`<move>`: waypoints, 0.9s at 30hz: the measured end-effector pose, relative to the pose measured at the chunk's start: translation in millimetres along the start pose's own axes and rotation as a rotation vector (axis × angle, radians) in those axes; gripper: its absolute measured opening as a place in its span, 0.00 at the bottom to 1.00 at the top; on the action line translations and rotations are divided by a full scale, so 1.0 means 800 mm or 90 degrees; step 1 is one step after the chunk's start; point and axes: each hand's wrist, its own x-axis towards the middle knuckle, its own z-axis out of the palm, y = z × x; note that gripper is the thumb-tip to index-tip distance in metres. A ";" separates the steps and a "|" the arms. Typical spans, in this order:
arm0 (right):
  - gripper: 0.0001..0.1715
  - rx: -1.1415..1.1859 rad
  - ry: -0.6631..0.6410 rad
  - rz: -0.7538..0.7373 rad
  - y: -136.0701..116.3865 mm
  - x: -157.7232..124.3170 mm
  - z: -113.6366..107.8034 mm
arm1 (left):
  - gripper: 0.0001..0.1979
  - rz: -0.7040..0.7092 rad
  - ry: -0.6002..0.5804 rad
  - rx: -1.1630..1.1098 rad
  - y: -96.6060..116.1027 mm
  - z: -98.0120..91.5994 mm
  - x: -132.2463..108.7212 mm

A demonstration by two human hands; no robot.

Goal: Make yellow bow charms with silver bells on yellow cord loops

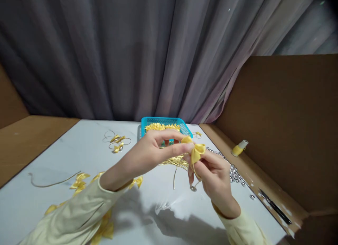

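Between my two hands, above the table, is a yellow satin ribbon bow (198, 152). My left hand (158, 146) reaches across from the left and pinches the bow's left loop between thumb and fingers. Under the bow, my right hand (215, 173) is closed around its lower part, with a thin gold cord (195, 171) running down past the fingers. A small silver bell-like piece (193, 188) hangs at the cord's lower end, below my right fingers. How the cord joins the bow is hidden by my fingers.
Behind my hands stands a blue basket (144, 122) of yellow bows. Gold cords (174, 162) lie before it. Silver pieces (235, 174) are scattered at right, near a black pen (274, 206) and a yellow-white bottle (239, 148). Corded bows (117, 146) and loose bows (79, 181) lie left.
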 end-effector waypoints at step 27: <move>0.10 -0.003 0.022 0.039 -0.006 -0.019 -0.013 | 0.10 0.224 0.312 0.249 0.010 0.037 0.017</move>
